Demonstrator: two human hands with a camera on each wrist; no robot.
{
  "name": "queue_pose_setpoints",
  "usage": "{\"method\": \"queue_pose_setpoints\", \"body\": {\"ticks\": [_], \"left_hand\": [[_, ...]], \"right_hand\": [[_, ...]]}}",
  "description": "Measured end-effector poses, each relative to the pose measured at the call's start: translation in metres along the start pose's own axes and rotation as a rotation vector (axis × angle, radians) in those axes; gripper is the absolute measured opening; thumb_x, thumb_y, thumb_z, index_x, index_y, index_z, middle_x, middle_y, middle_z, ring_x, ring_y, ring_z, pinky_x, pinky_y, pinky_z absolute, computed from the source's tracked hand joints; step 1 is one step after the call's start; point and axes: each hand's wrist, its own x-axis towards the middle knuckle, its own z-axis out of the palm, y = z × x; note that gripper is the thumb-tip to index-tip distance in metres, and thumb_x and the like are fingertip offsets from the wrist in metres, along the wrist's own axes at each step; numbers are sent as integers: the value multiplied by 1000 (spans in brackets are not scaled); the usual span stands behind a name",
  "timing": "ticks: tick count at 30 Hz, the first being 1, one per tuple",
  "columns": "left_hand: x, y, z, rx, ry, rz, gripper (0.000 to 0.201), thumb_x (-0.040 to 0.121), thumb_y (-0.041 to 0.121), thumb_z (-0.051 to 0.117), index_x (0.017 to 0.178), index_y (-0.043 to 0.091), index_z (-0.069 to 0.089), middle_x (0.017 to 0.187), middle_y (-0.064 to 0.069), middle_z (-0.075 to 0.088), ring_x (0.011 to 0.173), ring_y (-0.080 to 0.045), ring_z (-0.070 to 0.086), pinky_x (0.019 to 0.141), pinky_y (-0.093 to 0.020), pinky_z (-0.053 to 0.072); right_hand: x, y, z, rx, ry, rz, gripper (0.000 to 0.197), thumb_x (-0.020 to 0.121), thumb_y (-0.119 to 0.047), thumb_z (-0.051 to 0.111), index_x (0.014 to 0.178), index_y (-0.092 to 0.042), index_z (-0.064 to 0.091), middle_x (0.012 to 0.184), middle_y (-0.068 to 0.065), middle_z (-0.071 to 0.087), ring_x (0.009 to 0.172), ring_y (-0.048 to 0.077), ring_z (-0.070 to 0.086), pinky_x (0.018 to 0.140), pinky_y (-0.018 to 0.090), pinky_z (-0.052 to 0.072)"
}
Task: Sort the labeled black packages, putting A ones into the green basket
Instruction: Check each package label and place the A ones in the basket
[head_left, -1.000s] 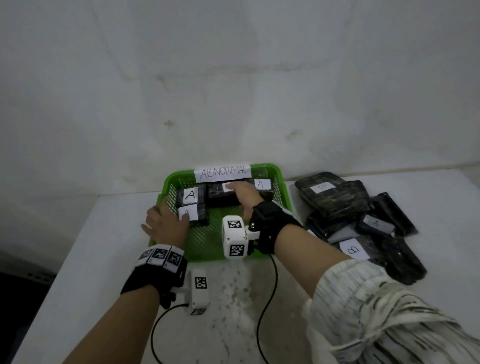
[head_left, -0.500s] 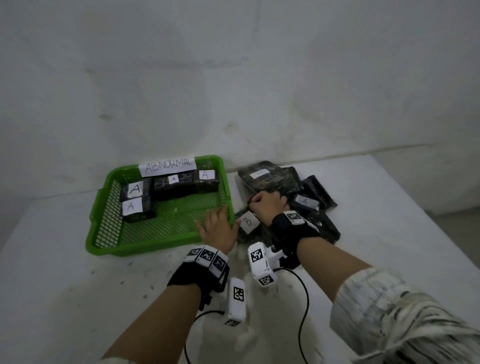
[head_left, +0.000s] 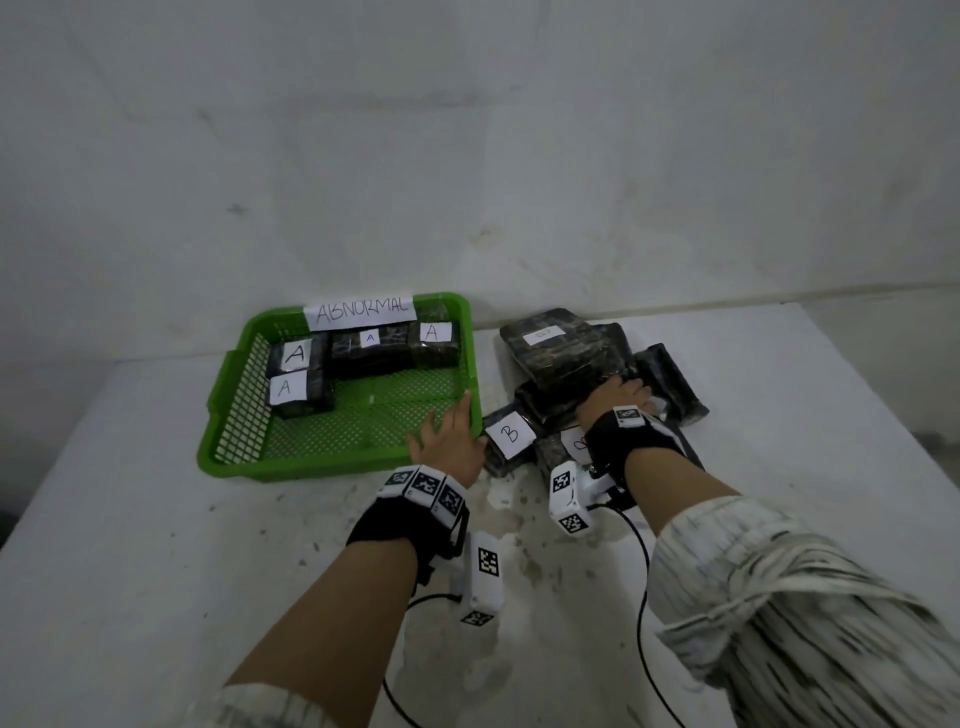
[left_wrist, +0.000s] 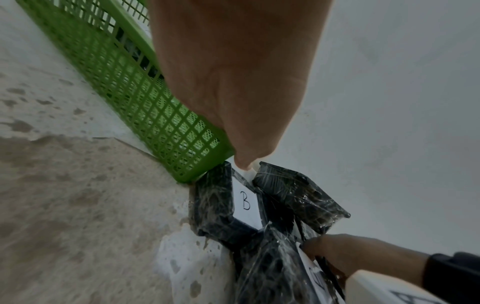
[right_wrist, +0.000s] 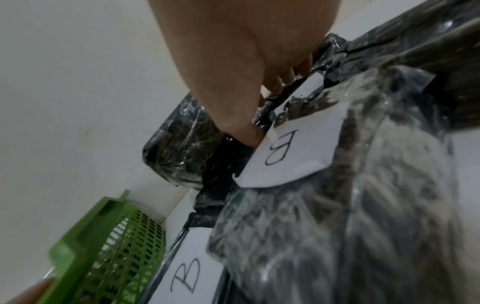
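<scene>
The green basket (head_left: 337, 467) labelled ABNORMAL holds several black packages marked A (head_left: 296, 358), along its back and left. Right of it lies a pile of black packages (head_left: 556, 343). My left hand (head_left: 449, 434) rests with straight fingers on the basket's front right corner, beside a package marked B (head_left: 511, 434). My right hand (head_left: 615, 402) reaches into the pile. In the right wrist view, the right hand (right_wrist: 246, 72) curls its fingers round a black package whose label is mostly hidden, the thumb beside another B label (right_wrist: 298, 148).
The white table (head_left: 156, 545) is stained near its front middle. A grey wall stands close behind the basket and the pile. Cables from the wrist cameras trail over the table toward me. In the left wrist view the basket wall (left_wrist: 135, 92) touches the B package (left_wrist: 244, 202).
Both hands have left the inside of the basket and moved right. The left now rests at the basket's right corner; the right has gone deeper into the pile and curled onto a package.
</scene>
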Motion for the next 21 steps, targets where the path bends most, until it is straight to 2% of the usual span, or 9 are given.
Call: {"method": "queue_pose_setpoints", "body": {"ticks": [2, 6, 11, 14, 17, 19, 21], "left_hand": [[1, 1, 1, -2, 9, -4, 66, 99, 38, 35, 150, 28, -5, 158, 5, 11, 145, -27, 5, 114, -52, 6], [2, 2, 4, -20, 44, -8, 67, 98, 36, 38, 150, 29, -3, 157, 5, 15, 144, -29, 9, 113, -53, 7], [3, 2, 7, 0, 64, -11, 67, 98, 35, 39, 150, 29, -4, 157, 5, 16, 144, -29, 10, 113, -53, 9], [3, 4, 7, 8, 57, -16, 68, 98, 36, 38, 150, 29, -5, 158, 6, 15, 144, -28, 10, 113, -53, 9], [2, 3, 7, 18, 75, -22, 68, 98, 36, 39, 150, 29, -4, 157, 7, 16, 144, -27, 11, 113, -52, 10], [1, 2, 8, 20, 75, -14, 68, 98, 37, 38, 150, 29, -4, 157, 6, 16, 144, -26, 11, 113, -52, 10], [1, 2, 6, 14, 66, -4, 68, 98, 39, 38, 150, 29, -3, 158, 5, 15, 144, -26, 10, 114, -51, 9]], "right_hand": [[7, 3, 2, -39, -21, 14, 62, 98, -31, 40, 147, 2, 21, 154, 25, 19, 142, 38, 21, 114, 46, 21], [16, 15, 6, -198, 86, -51, 47, 99, -24, 35, 138, 3, 37, 141, 22, 37, 129, 37, 35, 106, 43, 31], [21, 23, -2, -307, 97, -119, 43, 96, -25, 41, 131, -2, 48, 140, 20, 34, 128, 35, 32, 107, 39, 26], [23, 24, -5, -316, 110, -124, 43, 96, -25, 41, 131, 0, 47, 138, 22, 38, 126, 35, 35, 107, 38, 27], [22, 26, -11, -280, 41, -176, 46, 95, -21, 44, 135, 0, 41, 138, 23, 45, 129, 38, 40, 111, 45, 24], [21, 25, -13, -248, -7, -207, 45, 94, -20, 47, 135, -3, 40, 137, 21, 49, 129, 38, 43, 112, 49, 22], [20, 23, -16, -209, 4, -224, 43, 92, -24, 50, 131, -8, 41, 133, 18, 54, 125, 37, 47, 110, 51, 24]]}}
